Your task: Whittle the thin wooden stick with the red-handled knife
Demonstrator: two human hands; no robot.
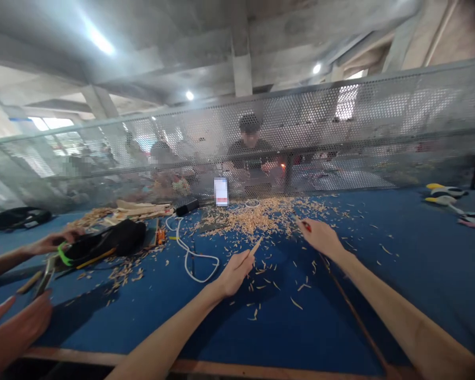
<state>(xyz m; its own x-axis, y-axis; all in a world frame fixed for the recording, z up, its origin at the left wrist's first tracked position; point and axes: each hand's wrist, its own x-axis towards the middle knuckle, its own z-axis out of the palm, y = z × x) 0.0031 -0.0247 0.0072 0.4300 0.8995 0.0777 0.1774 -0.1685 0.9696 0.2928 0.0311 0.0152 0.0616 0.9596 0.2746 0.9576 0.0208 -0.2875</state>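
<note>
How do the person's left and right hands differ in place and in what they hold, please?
The left hand holds a pale wood strip; the right hand grips something with a red part, too blurred to name. The left hand is nearer the body, the right hand farther out. Both are bare, over the blue table.

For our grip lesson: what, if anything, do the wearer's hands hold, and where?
The left hand holds a pale pointed stick by its near end. The right hand holds a partly red object; which part cannot be told.

Wood shavings point(255, 219) litter the blue table point(142, 316).
</note>
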